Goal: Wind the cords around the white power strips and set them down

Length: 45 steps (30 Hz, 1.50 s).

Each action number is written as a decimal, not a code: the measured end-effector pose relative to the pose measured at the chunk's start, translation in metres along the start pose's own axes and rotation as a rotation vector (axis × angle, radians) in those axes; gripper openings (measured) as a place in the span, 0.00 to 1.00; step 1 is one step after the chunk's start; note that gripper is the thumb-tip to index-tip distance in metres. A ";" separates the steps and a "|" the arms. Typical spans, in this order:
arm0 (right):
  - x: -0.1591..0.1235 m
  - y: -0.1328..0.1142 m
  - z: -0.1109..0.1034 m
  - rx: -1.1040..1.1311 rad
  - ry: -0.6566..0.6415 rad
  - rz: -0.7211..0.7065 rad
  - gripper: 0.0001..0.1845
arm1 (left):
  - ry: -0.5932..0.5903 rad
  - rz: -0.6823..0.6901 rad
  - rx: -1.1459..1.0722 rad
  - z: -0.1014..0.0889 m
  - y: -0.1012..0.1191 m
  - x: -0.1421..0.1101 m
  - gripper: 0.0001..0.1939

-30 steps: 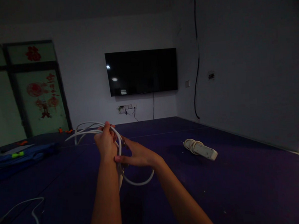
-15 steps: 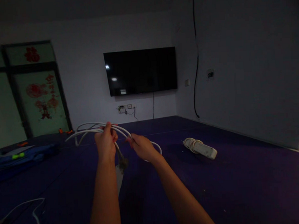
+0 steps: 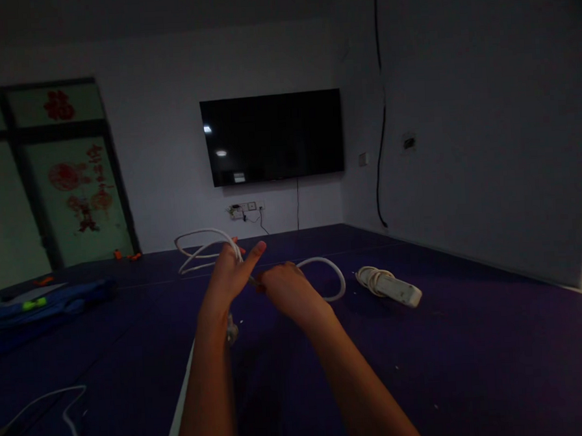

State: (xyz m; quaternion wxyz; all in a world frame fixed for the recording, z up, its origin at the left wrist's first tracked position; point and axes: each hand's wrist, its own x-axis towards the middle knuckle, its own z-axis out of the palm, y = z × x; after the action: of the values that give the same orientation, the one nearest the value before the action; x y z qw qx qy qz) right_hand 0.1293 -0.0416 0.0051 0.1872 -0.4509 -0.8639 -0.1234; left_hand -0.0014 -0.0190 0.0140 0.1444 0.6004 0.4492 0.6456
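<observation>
You look to be winding the white cord, mid-frame, into loops. They run across your left hand, its thumb raised — whether those fingers grip, I cannot tell. Your right hand, just beside it, is curled closed on the cord. Next calls for pinning the loops — left thumb down — while your right guides more cord round.
</observation>
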 end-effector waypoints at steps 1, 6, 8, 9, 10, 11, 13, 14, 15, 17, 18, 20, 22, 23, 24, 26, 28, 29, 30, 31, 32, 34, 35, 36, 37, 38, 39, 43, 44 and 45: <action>-0.001 -0.002 -0.001 0.011 -0.006 -0.010 0.10 | -0.011 0.021 0.002 -0.001 0.002 -0.001 0.21; -0.001 -0.010 -0.011 0.002 0.049 -0.095 0.11 | -0.242 0.043 0.109 -0.007 0.005 -0.005 0.21; -0.001 -0.012 -0.016 -0.043 0.092 -0.138 0.11 | -0.335 0.043 0.066 -0.008 0.001 -0.005 0.26; -0.001 -0.012 -0.019 -0.064 0.123 -0.156 0.11 | -0.372 0.047 0.016 -0.009 -0.001 -0.004 0.28; -0.002 -0.012 -0.021 -0.078 0.167 -0.171 0.11 | -0.403 0.050 -0.036 -0.009 -0.003 -0.004 0.30; -0.003 -0.011 -0.023 -0.080 0.223 -0.183 0.11 | -0.435 0.053 -0.079 -0.009 -0.005 -0.004 0.32; -0.005 -0.007 -0.026 -0.061 0.332 -0.199 0.10 | -0.510 0.059 -0.135 -0.009 -0.005 -0.005 0.35; -0.007 -0.004 -0.027 -0.042 0.383 -0.200 0.10 | -0.553 0.067 -0.148 -0.009 -0.003 -0.007 0.36; -0.008 0.000 -0.027 -0.017 0.431 -0.197 0.09 | -0.599 0.076 -0.156 -0.009 0.000 -0.008 0.35; -0.010 0.008 -0.027 0.064 0.519 -0.199 0.09 | -0.680 0.100 -0.163 -0.008 0.007 -0.010 0.28; -0.010 0.012 -0.026 0.117 0.562 -0.201 0.09 | -0.711 0.113 -0.161 -0.008 0.011 -0.011 0.23; -0.010 0.020 -0.025 0.229 0.636 -0.200 0.08 | -0.759 0.131 -0.148 -0.006 0.018 -0.014 0.17; -0.008 0.025 -0.023 0.343 0.676 -0.208 0.06 | -0.797 0.129 -0.138 -0.006 0.023 -0.016 0.16; -0.007 0.027 -0.023 0.406 0.690 -0.218 0.05 | -0.811 0.115 -0.139 -0.006 0.025 -0.018 0.17; -0.006 0.029 -0.023 0.479 0.703 -0.233 0.06 | -0.822 0.094 -0.150 -0.006 0.026 -0.019 0.17; -0.004 0.033 -0.022 0.641 0.735 -0.269 0.08 | -0.842 0.050 -0.186 -0.007 0.027 -0.022 0.15; -0.004 0.037 -0.020 0.795 0.750 -0.283 0.10 | -0.846 0.020 -0.223 -0.009 0.028 -0.024 0.13; -0.003 0.039 -0.019 0.860 0.739 -0.273 0.12 | -0.847 0.008 -0.243 -0.009 0.028 -0.024 0.13; -0.003 0.042 -0.017 0.916 0.718 -0.253 0.13 | -0.847 -0.002 -0.268 -0.010 0.028 -0.025 0.14; -0.003 0.044 -0.015 0.966 0.691 -0.226 0.16 | -0.846 -0.013 -0.303 -0.010 0.028 -0.025 0.15; -0.002 0.047 -0.012 1.013 0.658 -0.200 0.18 | -0.839 -0.024 -0.348 -0.010 0.027 -0.025 0.17; 0.000 0.052 -0.006 1.119 0.582 -0.174 0.25 | -0.800 -0.040 -0.449 -0.010 0.026 -0.024 0.19; 0.001 0.054 -0.002 1.184 0.535 -0.174 0.28 | -0.764 -0.045 -0.498 -0.010 0.025 -0.024 0.20; 0.002 0.056 0.001 1.256 0.481 -0.179 0.32 | -0.722 -0.047 -0.544 -0.009 0.025 -0.023 0.21; 0.003 0.058 0.005 1.330 0.422 -0.187 0.34 | -0.681 -0.047 -0.583 -0.009 0.024 -0.022 0.21; 0.004 0.060 0.008 1.400 0.366 -0.196 0.37 | -0.643 -0.047 -0.614 -0.008 0.023 -0.021 0.21; 0.004 0.061 0.010 1.457 0.317 -0.207 0.38 | -0.608 -0.048 -0.636 -0.008 0.023 -0.021 0.20; 0.002 0.066 0.015 1.551 0.208 -0.253 0.44 | -0.510 -0.060 -0.647 -0.007 0.021 -0.017 0.19; 0.001 0.067 0.015 1.564 0.206 -0.260 0.45 | -0.493 -0.066 -0.639 -0.007 0.020 -0.016 0.19; 0.000 0.068 0.016 1.579 0.209 -0.270 0.46 | -0.480 -0.078 -0.629 -0.007 0.019 -0.016 0.19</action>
State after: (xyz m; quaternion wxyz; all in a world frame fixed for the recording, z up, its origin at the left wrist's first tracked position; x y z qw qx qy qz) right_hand 0.1824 0.0026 -0.0063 0.5140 -0.0636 -0.7211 0.4602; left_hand 0.0030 -0.0433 0.0188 0.4465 0.6432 0.2055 0.5871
